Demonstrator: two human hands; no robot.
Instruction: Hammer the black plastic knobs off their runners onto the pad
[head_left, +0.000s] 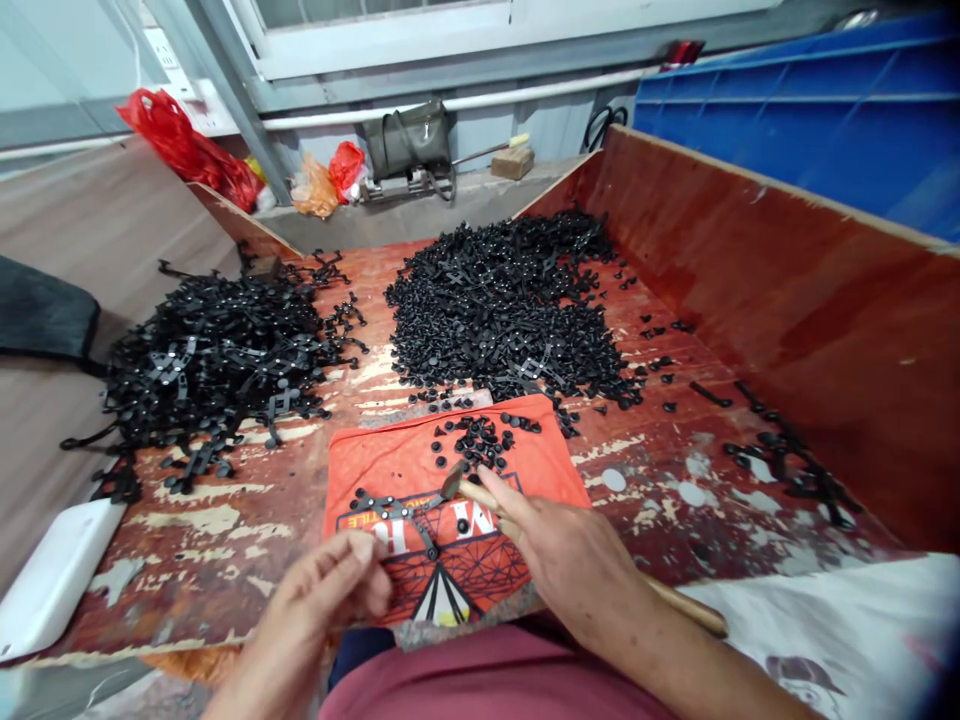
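Note:
My right hand (566, 555) is wrapped round the wooden handle of a small hammer (454, 482), whose metal head is over an orange printed cloth (540, 475). On that cloth lies a black jointed linkage (405, 508) with several arms and round ends. The hammer's head is beside one arm of it; whether they touch I cannot tell. Just left of the linkage is my left hand (330, 590), its fingers curled with thumb and forefinger close together. Anything between those fingers is hidden. Small black studs (480, 440) are scattered at the cloth's far side.
A heap of black linkages (225, 350) lies on the left. A large pile of small black parts (502, 310) stands behind the cloth. A white box-shaped object (56, 580) sits at the left edge. Wooden boards (787, 290) wall the worn red table; a blue crate (810, 120) is beyond.

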